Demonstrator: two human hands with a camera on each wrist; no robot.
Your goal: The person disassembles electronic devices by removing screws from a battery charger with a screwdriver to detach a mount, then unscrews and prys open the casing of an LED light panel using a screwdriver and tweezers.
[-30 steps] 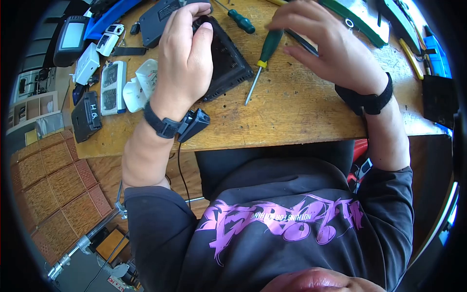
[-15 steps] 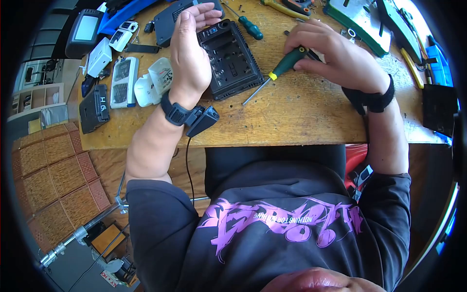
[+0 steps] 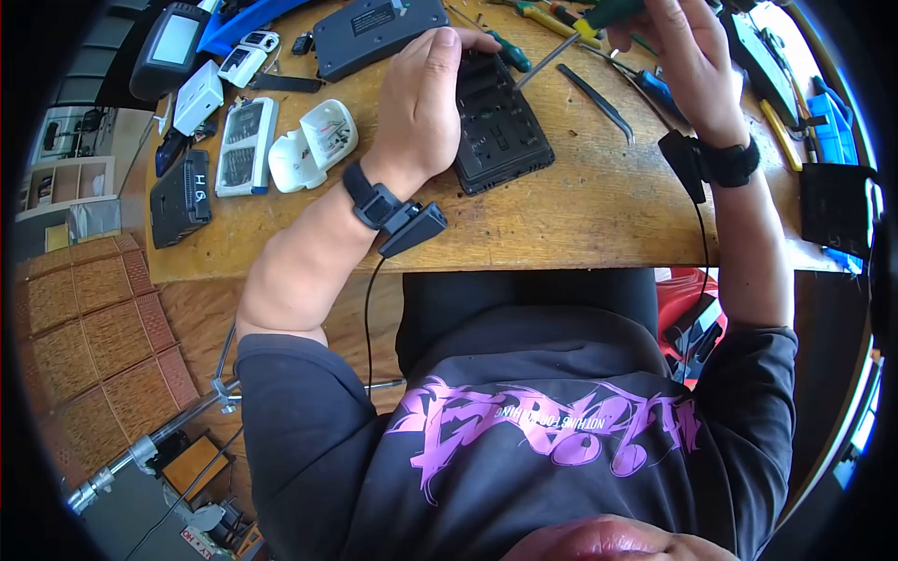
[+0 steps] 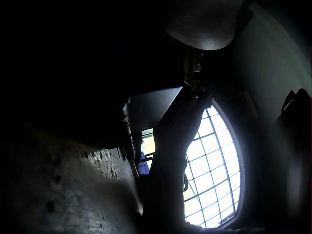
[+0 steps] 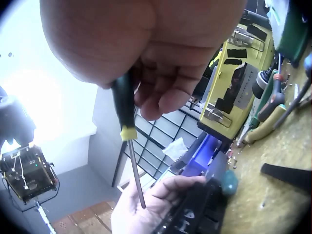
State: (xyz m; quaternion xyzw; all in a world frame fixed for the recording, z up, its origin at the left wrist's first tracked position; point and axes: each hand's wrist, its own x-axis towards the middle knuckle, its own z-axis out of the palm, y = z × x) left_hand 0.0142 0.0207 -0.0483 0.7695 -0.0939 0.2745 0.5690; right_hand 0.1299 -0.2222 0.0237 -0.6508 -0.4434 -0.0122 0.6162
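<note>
A black plastic housing (image 3: pixel 500 154) with moulded compartments lies on the wooden bench. My left hand (image 3: pixel 416 117) stands along its left side, thumb raised, with the fingers bent round its far end. My right hand (image 3: pixel 697 75) grips a green-handled screwdriver (image 3: pixel 585 29) by the handle, above and right of the housing. The shaft slants down to the left, its tip overlapping the housing's right side in the head view. In the right wrist view, the yellow collar of the screwdriver (image 5: pixel 128 133) shows below my fingers, with the left hand (image 5: pixel 134 209) behind the tip. The left wrist view is mostly dark.
Dark curved tweezers (image 3: pixel 599 103) lie right of the housing. A white open case (image 3: pixel 299 154) with small parts stands left of my left hand, beside a bit set (image 3: pixel 247 145). A grey box (image 3: pixel 374 37) and a teal screwdriver handle (image 3: pixel 512 56) lie behind.
My right hand has picked up the green screwdriver from the bench and raised it, tilting the tip towards the housing. My left fingers have folded round the housing's far end, and the housing has shifted slightly.
</note>
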